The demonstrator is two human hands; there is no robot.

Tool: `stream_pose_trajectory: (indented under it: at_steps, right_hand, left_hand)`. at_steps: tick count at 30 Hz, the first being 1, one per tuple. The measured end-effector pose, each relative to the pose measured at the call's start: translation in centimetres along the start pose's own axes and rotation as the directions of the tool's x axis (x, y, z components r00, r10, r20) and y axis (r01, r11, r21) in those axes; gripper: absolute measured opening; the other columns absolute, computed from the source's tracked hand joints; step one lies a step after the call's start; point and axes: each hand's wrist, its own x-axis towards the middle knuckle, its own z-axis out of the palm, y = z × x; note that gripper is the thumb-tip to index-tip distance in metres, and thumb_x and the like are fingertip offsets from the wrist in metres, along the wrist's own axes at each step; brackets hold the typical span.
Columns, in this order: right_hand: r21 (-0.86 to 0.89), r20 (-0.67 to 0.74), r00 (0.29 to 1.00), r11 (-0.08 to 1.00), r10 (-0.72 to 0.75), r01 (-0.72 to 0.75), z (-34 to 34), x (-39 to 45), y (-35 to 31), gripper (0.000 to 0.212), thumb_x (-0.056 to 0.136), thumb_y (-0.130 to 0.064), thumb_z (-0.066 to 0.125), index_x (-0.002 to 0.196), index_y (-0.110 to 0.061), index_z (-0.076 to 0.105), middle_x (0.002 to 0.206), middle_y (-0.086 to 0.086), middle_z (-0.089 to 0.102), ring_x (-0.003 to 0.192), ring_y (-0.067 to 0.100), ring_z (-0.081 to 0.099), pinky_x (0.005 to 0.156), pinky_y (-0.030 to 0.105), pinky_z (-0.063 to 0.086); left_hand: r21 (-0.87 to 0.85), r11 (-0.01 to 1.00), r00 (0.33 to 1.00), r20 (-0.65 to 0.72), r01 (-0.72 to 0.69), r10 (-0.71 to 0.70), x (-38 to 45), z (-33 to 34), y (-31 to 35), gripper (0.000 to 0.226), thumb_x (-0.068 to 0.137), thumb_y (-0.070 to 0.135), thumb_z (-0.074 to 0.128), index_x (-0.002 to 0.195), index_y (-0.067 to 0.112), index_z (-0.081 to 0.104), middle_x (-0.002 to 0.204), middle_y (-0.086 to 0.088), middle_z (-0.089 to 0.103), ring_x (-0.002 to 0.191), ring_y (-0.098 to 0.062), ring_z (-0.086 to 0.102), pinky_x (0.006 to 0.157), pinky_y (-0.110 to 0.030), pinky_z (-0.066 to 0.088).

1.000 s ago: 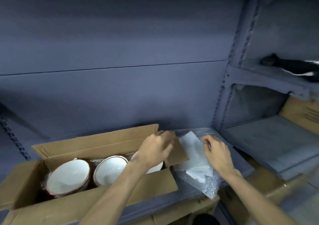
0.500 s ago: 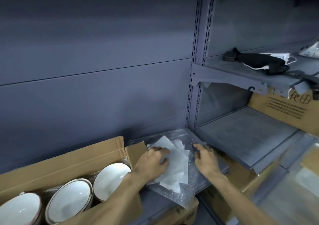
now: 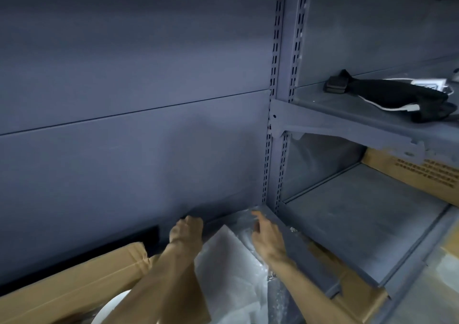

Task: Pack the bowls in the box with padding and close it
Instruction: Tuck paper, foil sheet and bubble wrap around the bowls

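- Bowls: I see one white bowl (image 3: pixel 109 310) in the open box (image 3: pixel 74 281), bottom left
- My left hand (image 3: pixel 186 229) and right hand (image 3: pixel 267 234) hover slack over the padding (image 3: pixel 223 269), gripping nothing
- Padding unplaced, flaps unclosed

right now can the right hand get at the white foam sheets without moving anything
Probably yes: the right hand hovers beside the white foam sheets lying on clear bubble wrap, and nothing lies between them.

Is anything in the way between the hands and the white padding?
Nothing visible. The left hand and right hand reach either side of the white foam sheets, which lie on bubble wrap, uncovered.
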Motion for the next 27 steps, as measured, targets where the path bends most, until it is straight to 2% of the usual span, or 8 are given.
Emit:
stream_pose_trajectory:
  at_steps: [2, 5, 10, 15, 17, 19, 23, 27]
  right_hand:
    - [0.022, 0.010, 0.999, 0.999, 0.038, -0.038, 0.5, 0.7, 0.3, 0.053, 0.098, -0.008, 0.041, 0.147, -0.028, 0.049, 0.128, 0.012, 0.067, 0.117, 0.034, 0.062, 0.092, 0.039, 0.051]
    - [0.130, 0.031, 0.997, 0.988, 0.075, -0.078, 0.9, 0.9, 0.5, 0.051, 0.097, -0.002, 0.043, 0.140, -0.022, 0.061, 0.136, 0.007, 0.065, 0.126, 0.028, 0.060, 0.105, 0.035, 0.048]
    - [0.266, -0.104, 0.992, 0.963, 0.069, -0.039, 0.3, 0.1, -0.7, 0.054, 0.089, 0.009, 0.047, 0.135, -0.011, 0.065, 0.135, 0.007, 0.064, 0.123, 0.023, 0.061, 0.111, 0.031, 0.044]
    - [0.345, -0.310, 0.950, 0.926, -0.043, 0.154, -1.9, -1.8, -3.4, 0.030, 0.092, -0.003, 0.062, 0.114, -0.021, 0.071, 0.111, -0.003, 0.055, 0.097, 0.018, 0.066, 0.090, 0.027, 0.050]
    - [0.304, -0.396, 0.907, 0.911, -0.147, 0.280, -2.4, -3.0, -4.9, 0.021, 0.089, -0.009, 0.070, 0.105, -0.023, 0.071, 0.106, -0.003, 0.050, 0.089, 0.015, 0.062, 0.089, 0.033, 0.052]
    - [0.179, -0.494, 0.825, 0.896, -0.274, 0.406, -2.6, -4.4, -6.8, 0.017, 0.087, -0.017, 0.076, 0.102, -0.021, 0.070, 0.104, 0.000, 0.049, 0.092, 0.020, 0.059, 0.089, 0.040, 0.050]
    - [-0.035, -0.529, 0.713, 0.851, -0.461, 0.524, -1.7, -7.6, -11.4, 0.042, 0.093, -0.040, 0.068, 0.128, -0.019, 0.061, 0.113, 0.007, 0.051, 0.107, 0.029, 0.052, 0.090, 0.047, 0.043]
    - [-0.125, -0.410, 0.644, 0.739, -0.646, 0.662, 0.2, -11.2, -16.0, 0.068, 0.094, -0.066, 0.048, 0.152, -0.031, 0.043, 0.140, 0.003, 0.045, 0.127, 0.023, 0.042, 0.101, 0.048, 0.033]
  left_hand:
    - [0.063, 0.998, 0.999, 0.047, 0.018, -0.021, 0.0, 0.7, 0.3, 0.042, 0.100, 0.011, 0.050, 0.142, 0.017, 0.052, 0.144, -0.006, 0.052, 0.135, -0.028, 0.051, 0.104, -0.042, 0.048]
    - [0.061, 0.996, 0.998, 0.025, 0.057, -0.059, -0.3, 1.7, 0.2, 0.038, 0.100, 0.015, 0.051, 0.137, 0.024, 0.054, 0.138, 0.000, 0.057, 0.130, -0.023, 0.055, 0.104, -0.043, 0.045]
    - [-0.091, 0.991, 0.963, -0.244, 0.095, -0.115, -0.4, -2.3, -0.7, 0.031, 0.093, 0.018, 0.052, 0.121, 0.025, 0.064, 0.123, 0.000, 0.068, 0.117, -0.023, 0.064, 0.104, -0.038, 0.039]
    - [-0.303, 0.947, 0.781, -0.614, -0.101, -0.113, -4.2, -8.5, -3.7, 0.018, 0.080, 0.001, 0.065, 0.087, 0.015, 0.074, 0.089, -0.007, 0.075, 0.082, -0.034, 0.070, 0.079, -0.040, 0.040]
    - [-0.296, 0.940, 0.730, -0.678, -0.167, -0.084, -6.5, -9.8, -5.8, 0.019, 0.078, -0.002, 0.067, 0.088, 0.013, 0.074, 0.084, -0.010, 0.073, 0.070, -0.038, 0.068, 0.072, -0.041, 0.042]
    - [-0.326, 0.923, 0.715, -0.694, -0.205, -0.086, -8.9, -10.6, -8.1, 0.026, 0.085, 0.001, 0.063, 0.104, 0.016, 0.073, 0.097, -0.010, 0.073, 0.076, -0.043, 0.067, 0.070, -0.043, 0.049]
    - [-0.407, 0.885, 0.699, -0.701, -0.228, -0.142, -13.9, -11.0, -13.2, 0.033, 0.092, 0.005, 0.055, 0.116, 0.024, 0.068, 0.107, -0.006, 0.068, 0.086, -0.044, 0.065, 0.071, -0.050, 0.056]
    - [-0.508, 0.816, 0.671, -0.709, -0.275, -0.216, -18.0, -11.1, -18.1, 0.032, 0.092, 0.000, 0.055, 0.110, 0.019, 0.072, 0.096, -0.004, 0.064, 0.084, -0.036, 0.063, 0.074, -0.049, 0.054]
